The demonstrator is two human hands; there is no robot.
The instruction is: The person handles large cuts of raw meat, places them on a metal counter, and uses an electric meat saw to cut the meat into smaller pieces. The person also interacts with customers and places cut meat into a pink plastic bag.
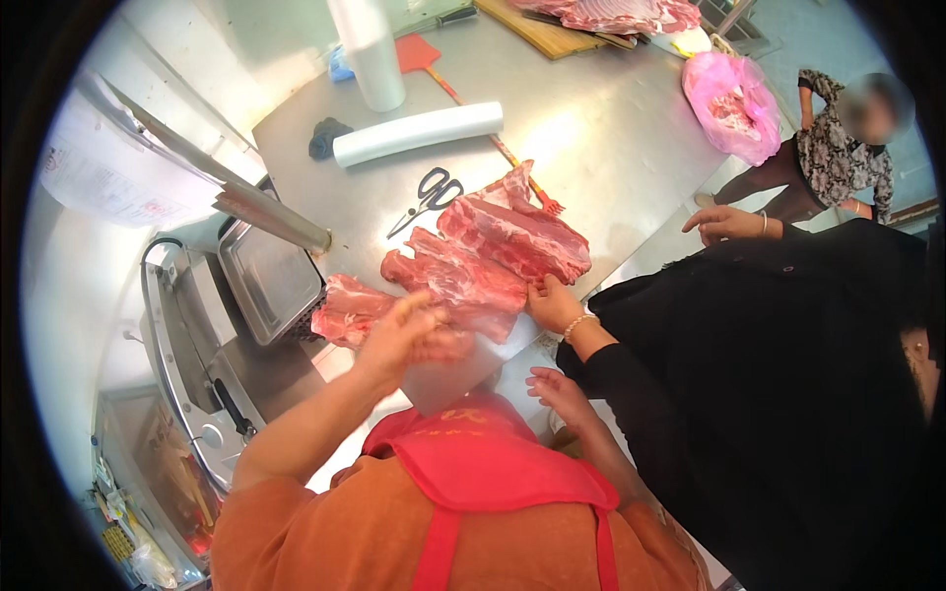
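Blurred by motion, my left hand [417, 332] hovers over or touches the near end of the raw meat, its fingers apart with nothing seen in them. My right hand [554, 391] stands off the table's near edge, fingers spread and empty. Three large pieces of raw meat lie in a row on the metal table: a left piece [347, 310], a middle piece [462, 277] and a right piece [514, 229]. Another person's hand [550, 303] with a bracelet touches the meat at its right end. Black-handled scissors [432, 196] lie behind the meat.
A plastic roll [417, 134], an upright roll [369, 55] and a red fly swatter [417, 53] are on the metal table [628, 111]. Meat in a pink bag [732, 111] sits far right. A person in black [746, 384] stands close at right; another person [835, 155] stands beyond.
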